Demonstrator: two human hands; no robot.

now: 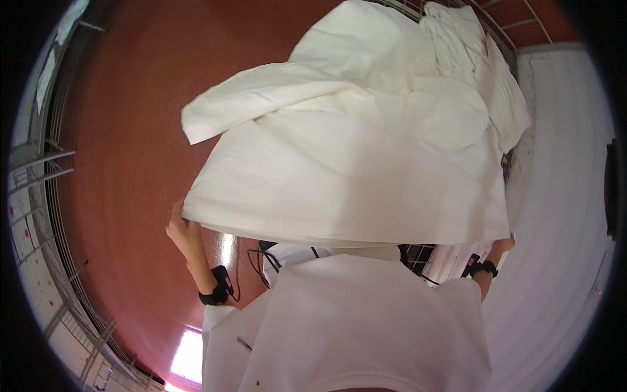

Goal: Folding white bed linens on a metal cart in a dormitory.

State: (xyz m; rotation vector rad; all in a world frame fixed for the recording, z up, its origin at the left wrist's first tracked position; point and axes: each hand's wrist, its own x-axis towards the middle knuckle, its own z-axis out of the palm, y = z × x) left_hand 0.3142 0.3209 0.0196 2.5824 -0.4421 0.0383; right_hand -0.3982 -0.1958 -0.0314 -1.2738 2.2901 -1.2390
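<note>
A white short-sleeved shirt point(352, 186) is spread out in front of me, hem towards my body. At the hem's left corner, my left hand point(183, 232) pinches the cloth. My right hand point(503, 243) grips the opposite corner, its fingers partly hidden by the fabric. The hem hangs fairly straight between both hands. One sleeve point(235, 103) sticks out to the left, while the far part of the shirt is loosely folded and rumpled. More bunched white cloth point(455, 39) lies at the far right; where it joins the shirt, I cannot tell.
Reddish-brown glossy floor point(127, 147) extends on the left. Metal wire racks point(59, 161) curve along the left rim. Metal rails point(519, 22) stand at the top right, beside a long whitish surface point(558, 161). Strapped devices point(223, 281) with cables sit at my wrists.
</note>
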